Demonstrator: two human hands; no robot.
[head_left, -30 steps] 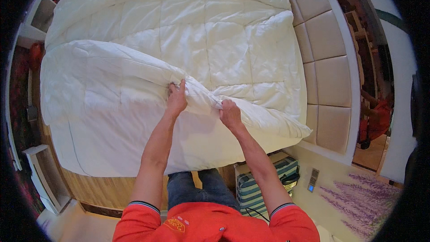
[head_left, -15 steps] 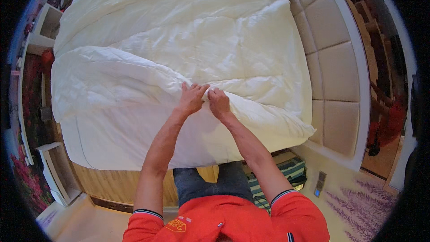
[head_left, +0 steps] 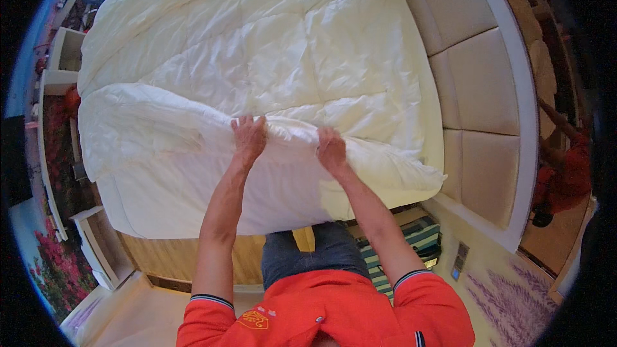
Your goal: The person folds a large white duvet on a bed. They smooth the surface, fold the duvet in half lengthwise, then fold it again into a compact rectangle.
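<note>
A thick white quilt [head_left: 283, 51] with stitched squares covers the bed. Its near side is folded back in a long, puffy roll that runs across the bed. My left hand [head_left: 249, 136] holds the fold left of the middle, fingers bent over its top. A short way to the right, my right hand [head_left: 331, 149] has its fingers closed on the same fold and is a little blurred. Quilt hides the fingertips of both hands. Below the roll, a white sheet [head_left: 186, 209] shows along the near side of the mattress.
A padded beige headboard [head_left: 479, 96] borders the bed on the right. White shelving [head_left: 61, 78] and a low white cabinet [head_left: 103, 250] stand at left. By my legs, at the near right, lies a green striped thing [head_left: 411, 241]. Wooden boards [head_left: 186, 258] show below the bed's near edge.
My hands were close together on the fold and are now apart: the left moved left, the right moved right. The stretch of fold between them is now exposed.
</note>
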